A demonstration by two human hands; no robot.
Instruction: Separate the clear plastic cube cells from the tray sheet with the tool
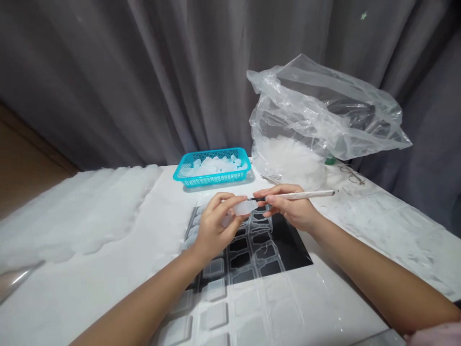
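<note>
My left hand (220, 218) is closed round a small translucent white plastic-like piece (245, 207), its fingers pinching the piece from the side. In my right hand (290, 205) is a slim white-handled tool (306, 195), held like a pen, with a dark front end. That end points left at the piece's edge; its very tip is too small to make out. Below both hands lies a translucent moulded sheet (252, 259) with rows of squarish shapes, some of them cut-out openings. Part of the sheet rests over a black mat (293, 245).
A blue basket (212, 180) of loose white pieces stands at the back. Behind my right hand is a large clear plastic bag (288, 154) with white pieces inside. Stacked translucent sheets (79, 206) cover the left; more sheets (389, 226) and scissors (355, 177) lie right. A grey curtain (201, 72) hangs behind.
</note>
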